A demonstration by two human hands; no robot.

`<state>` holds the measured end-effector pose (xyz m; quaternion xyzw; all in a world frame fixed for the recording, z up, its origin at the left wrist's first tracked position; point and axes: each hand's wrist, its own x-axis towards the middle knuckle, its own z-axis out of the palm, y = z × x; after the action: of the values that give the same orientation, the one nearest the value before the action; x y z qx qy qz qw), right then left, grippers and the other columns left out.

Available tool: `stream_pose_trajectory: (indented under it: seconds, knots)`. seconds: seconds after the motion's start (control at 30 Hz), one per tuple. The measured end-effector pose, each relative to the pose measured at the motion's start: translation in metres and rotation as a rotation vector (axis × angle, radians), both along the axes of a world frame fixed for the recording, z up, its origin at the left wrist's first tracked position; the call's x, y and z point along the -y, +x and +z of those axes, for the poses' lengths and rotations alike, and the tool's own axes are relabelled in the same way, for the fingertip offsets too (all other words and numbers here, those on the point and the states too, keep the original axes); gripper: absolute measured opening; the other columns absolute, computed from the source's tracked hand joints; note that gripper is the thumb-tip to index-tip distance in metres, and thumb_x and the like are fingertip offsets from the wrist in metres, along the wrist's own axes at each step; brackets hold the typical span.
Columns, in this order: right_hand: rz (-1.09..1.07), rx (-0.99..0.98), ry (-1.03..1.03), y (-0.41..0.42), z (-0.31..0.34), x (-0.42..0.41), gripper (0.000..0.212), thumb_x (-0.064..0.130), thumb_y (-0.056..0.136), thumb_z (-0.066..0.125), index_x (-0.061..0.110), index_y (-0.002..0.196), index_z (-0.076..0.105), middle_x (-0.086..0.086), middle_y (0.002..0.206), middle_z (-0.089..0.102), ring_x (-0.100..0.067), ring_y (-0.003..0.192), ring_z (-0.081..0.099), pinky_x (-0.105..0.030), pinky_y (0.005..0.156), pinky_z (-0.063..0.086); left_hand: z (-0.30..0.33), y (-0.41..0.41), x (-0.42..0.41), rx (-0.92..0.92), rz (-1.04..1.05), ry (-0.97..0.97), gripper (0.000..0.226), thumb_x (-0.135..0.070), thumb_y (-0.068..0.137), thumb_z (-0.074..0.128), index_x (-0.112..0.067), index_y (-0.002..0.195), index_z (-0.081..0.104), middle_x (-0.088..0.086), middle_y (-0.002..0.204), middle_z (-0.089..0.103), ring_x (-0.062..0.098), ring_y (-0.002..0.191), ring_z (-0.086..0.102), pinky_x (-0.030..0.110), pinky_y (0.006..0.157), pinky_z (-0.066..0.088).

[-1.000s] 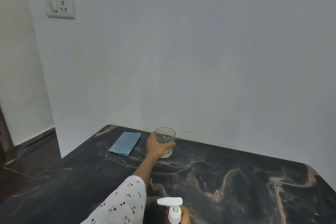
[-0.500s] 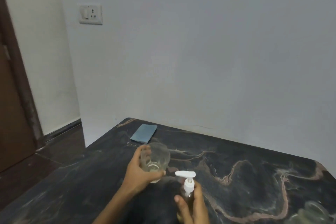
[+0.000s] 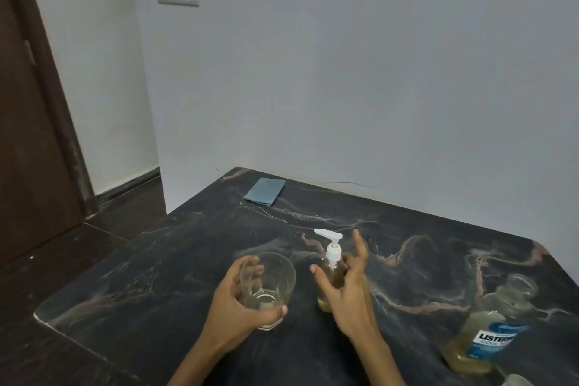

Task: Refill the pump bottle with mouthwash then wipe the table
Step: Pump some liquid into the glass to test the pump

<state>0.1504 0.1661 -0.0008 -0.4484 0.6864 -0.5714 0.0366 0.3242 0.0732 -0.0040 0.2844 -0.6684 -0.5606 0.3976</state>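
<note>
1. The dark marble desk [image 3: 188,260] stands against a white wall, with a wooden door to its left.
2. An uncapped Listerine mouthwash bottle [image 3: 482,335], part full of yellowish liquid, stands at the desk's near right.
3. The left hand [image 3: 238,304] has its fingers wrapped round a clear glass [image 3: 269,285] that rests on the desk.
4. The right hand [image 3: 347,294], fingers loosely spread, touches the pump bottle [image 3: 329,273] standing just beside the glass.
5. A folded blue cloth [image 3: 264,191] lies at the far left corner.
</note>
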Motion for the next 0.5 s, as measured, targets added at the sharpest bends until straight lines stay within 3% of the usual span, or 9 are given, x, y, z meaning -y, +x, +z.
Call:
stream_pose_trajectory:
  seconds: [0.13, 0.23, 0.33, 0.5]
  knots:
    - [0.044, 0.019, -0.016, -0.006, 0.000, 0.004, 0.093, 0.032, 0.083, 0.071, 0.062, 0.136, 0.001, 0.016, 0.094, 0.055, 0.000, 0.076, 0.060, -0.006, 0.071, 0.045, -0.005, -0.003, -0.001, -0.002, 0.004, 0.018, 0.073, 0.006, 0.049, 0.089, -0.023, 0.108, 0.057, 0.000, 0.109, 0.063, 0.017, 0.105, 0.063, 0.033, 0.094, 0.051]
    - [0.091, 0.025, -0.051, -0.010, 0.000, 0.009, 0.086, 0.027, 0.078, 0.066, 0.058, 0.137, 0.011, 0.014, 0.100, 0.062, -0.013, 0.069, 0.064, -0.027, 0.070, 0.054, -0.007, -0.005, 0.000, -0.008, 0.003, 0.029, 0.076, -0.014, 0.042, 0.093, -0.028, 0.108, 0.057, 0.000, 0.109, 0.064, 0.016, 0.101, 0.065, 0.026, 0.087, 0.053]
    - [0.120, 0.024, -0.048, -0.010, 0.000, 0.013, 0.087, 0.022, 0.077, 0.061, 0.056, 0.141, 0.013, 0.004, 0.093, 0.062, -0.025, 0.067, 0.064, -0.043, 0.067, 0.057, -0.011, -0.009, 0.002, -0.005, 0.013, 0.034, 0.081, -0.026, 0.037, 0.089, -0.030, 0.111, 0.055, -0.001, 0.110, 0.063, 0.013, 0.103, 0.064, 0.027, 0.091, 0.051]
    - [0.185, 0.092, -0.059, -0.003, 0.002, 0.014, 0.084, 0.011, 0.074, 0.054, 0.058, 0.138, 0.027, 0.006, 0.095, 0.065, -0.020, 0.054, 0.059, -0.029, 0.047, 0.052, -0.022, -0.014, 0.001, -0.005, 0.039, 0.042, 0.092, -0.030, 0.033, 0.087, -0.031, 0.119, 0.052, -0.005, 0.112, 0.062, 0.006, 0.102, 0.063, 0.017, 0.077, 0.051]
